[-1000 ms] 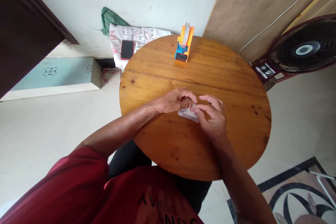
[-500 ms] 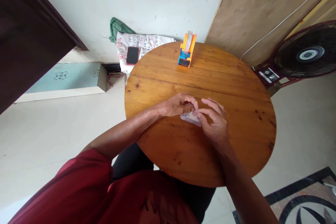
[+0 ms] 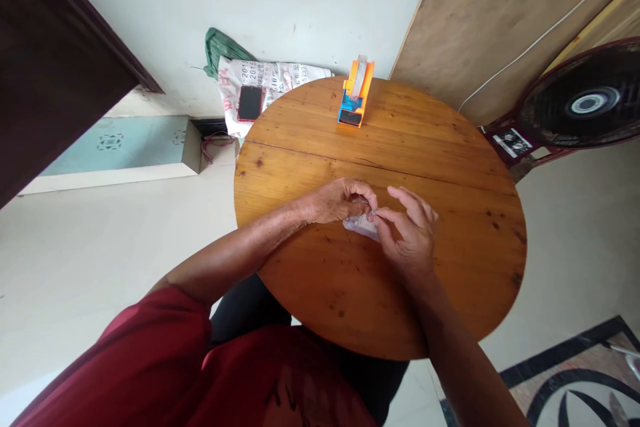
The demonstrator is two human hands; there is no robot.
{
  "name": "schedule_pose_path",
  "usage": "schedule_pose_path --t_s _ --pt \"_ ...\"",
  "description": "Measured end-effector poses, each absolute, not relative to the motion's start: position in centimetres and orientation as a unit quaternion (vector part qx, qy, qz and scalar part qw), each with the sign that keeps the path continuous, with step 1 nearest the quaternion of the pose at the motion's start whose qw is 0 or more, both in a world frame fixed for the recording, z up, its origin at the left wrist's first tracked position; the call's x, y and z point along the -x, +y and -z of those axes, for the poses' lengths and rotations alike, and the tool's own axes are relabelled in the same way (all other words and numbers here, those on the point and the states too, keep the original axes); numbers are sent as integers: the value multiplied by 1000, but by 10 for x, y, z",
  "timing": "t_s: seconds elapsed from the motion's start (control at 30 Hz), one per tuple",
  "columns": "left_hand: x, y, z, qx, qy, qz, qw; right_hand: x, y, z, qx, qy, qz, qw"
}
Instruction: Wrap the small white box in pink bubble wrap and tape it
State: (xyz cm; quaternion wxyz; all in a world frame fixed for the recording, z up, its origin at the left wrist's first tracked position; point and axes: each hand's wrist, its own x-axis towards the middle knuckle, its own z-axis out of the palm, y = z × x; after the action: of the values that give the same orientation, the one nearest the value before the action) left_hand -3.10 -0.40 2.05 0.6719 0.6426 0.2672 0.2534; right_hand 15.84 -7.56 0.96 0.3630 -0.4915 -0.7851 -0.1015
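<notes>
A small, see-through whitish plastic packet (image 3: 361,225) is at the middle of the round wooden table, under my fingers. My left hand (image 3: 345,200) comes in from the left with curled fingers, its thumb and index finger closed on the packet's upper edge. My right hand (image 3: 410,230) pinches the same edge between thumb and index finger, close to the left fingertips. Its other fingers are raised and spread. The fingers hide part of the packet, and what exactly lies in the pinch is too small to tell.
An orange and blue tape dispenser (image 3: 356,93) with a tape roll stands at the far side of the wooden table (image 3: 450,160). Beyond its left edge, a phone (image 3: 249,103) lies on a printed white sack (image 3: 230,83). A fan (image 3: 593,103) stands at the right.
The right hand's raised fingers have shifted slightly right and opened a little further. The left hand keeps its hold on the packet. The whole view has moved very slightly.
</notes>
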Motion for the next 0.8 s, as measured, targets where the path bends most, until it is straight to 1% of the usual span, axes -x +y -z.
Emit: schedule_pose_path --t_s 0.17,0.33,0.57,0.8 --pt "31 -4 -20 -651 268 -258 661 -158 -78 -10 490 -783 128 360" --pt "32 -2 -21 -672 256 -252 647 -158 -86 -14 503 -790 134 325" --pt "31 -2 -20 -645 257 -255 673 -157 -88 -16 510 -785 135 325" --pt "30 -2 -17 -640 268 -260 671 -160 -82 -12 510 -786 61 344"
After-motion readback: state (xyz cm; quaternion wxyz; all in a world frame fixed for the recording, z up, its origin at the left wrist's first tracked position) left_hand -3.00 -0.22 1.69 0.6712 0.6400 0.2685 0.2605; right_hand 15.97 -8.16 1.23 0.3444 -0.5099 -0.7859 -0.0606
